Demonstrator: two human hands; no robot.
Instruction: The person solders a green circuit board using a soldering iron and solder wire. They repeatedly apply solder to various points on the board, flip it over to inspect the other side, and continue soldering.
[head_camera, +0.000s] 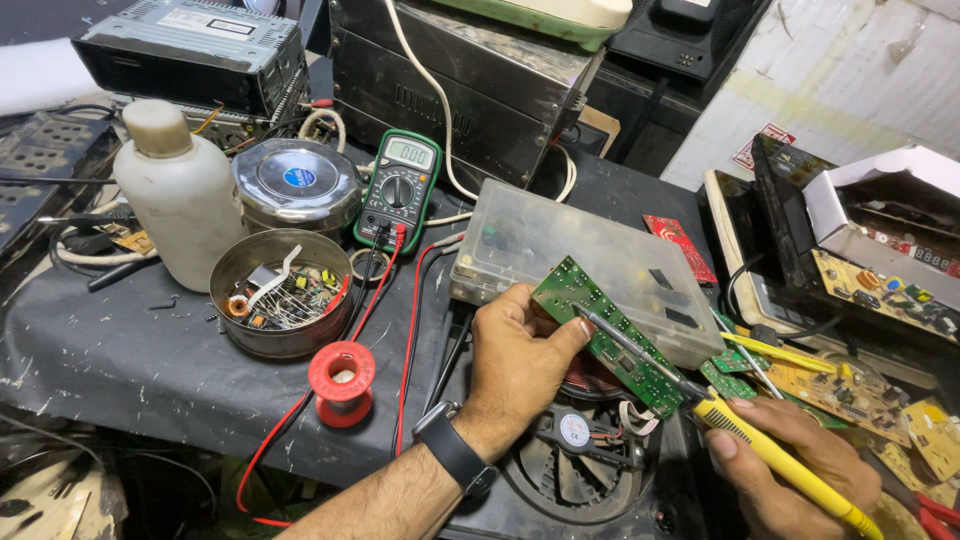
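Two hands share the work: our left hand (520, 360) pinches a long green circuit board (608, 335) by its near end and holds it tilted over the desk (120, 360), fingers closed on its edge, while our right hand (800, 470) is wrapped around the yellow handle of a soldering iron (700, 395), whose dark tip rests on the upper part of the board. We judge the soldering to be under way rather than finished, since iron and board are in contact; which joints are already done we cannot tell, as the board's face is too small to read. A red spool of solder wire (342, 383) stands untouched on the dark cloth, well apart from the board.

As for packages and labels: a green multimeter (398, 190) with a grey display lies behind, its red and black leads trailing forward. A round tin lid (297, 182) with a small blue oval sticker sits beside a whitish plastic bottle (182, 195). An open round tin (282, 292) holds loose components. Just behind the board lies a cloudy plastic box (585, 262), and beyond it a small red board (680, 245). At far right an open white carton (890, 200) shows more circuit boards, with a red-and-white sticker (757, 146) on the wall behind.
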